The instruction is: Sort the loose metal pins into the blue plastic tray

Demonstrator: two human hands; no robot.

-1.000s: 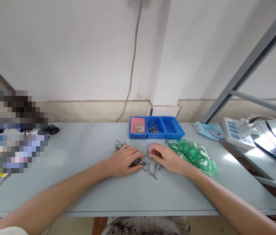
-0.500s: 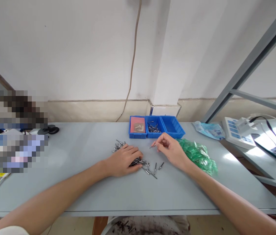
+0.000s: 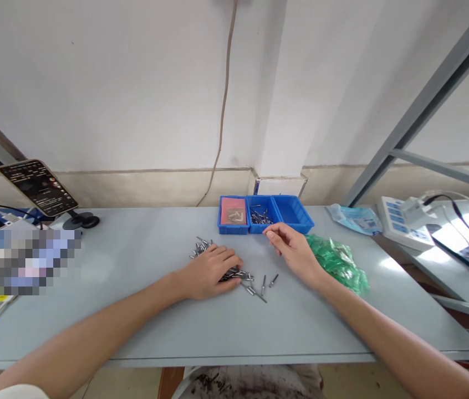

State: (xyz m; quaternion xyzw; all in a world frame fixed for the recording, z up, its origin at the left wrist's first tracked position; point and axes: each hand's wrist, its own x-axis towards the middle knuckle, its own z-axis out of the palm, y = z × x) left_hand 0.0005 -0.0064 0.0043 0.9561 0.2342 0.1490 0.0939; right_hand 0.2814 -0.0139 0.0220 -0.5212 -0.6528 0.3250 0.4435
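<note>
My left hand (image 3: 212,272) lies over a pile of metal blind rivets (image 3: 234,274), fingers spread across it. More rivets show beyond its knuckles, and a few loose rivets (image 3: 264,285) lie to its right. My right hand (image 3: 290,246) hovers just in front of the blue bins, thumb and index finger pinched together. Whatever is between those fingertips, if anything, cannot be made out. Several rivets lie in the middle blue bin (image 3: 275,229). The left blue bin (image 3: 233,229) holds a pink piece and a small clear bag.
A crumpled green plastic bag (image 3: 338,263) lies beside my right wrist. Behind it are a blue packet (image 3: 355,220) and a white power strip (image 3: 403,221). A phone (image 3: 39,187) stands on a holder at the left, near cables. The right blue bin (image 3: 295,213) adjoins the middle one.
My right hand has moved slightly away and to the right, closer to the bins. The rivet at its fingertips no longer shows. My left hand has stayed on the pile.
</note>
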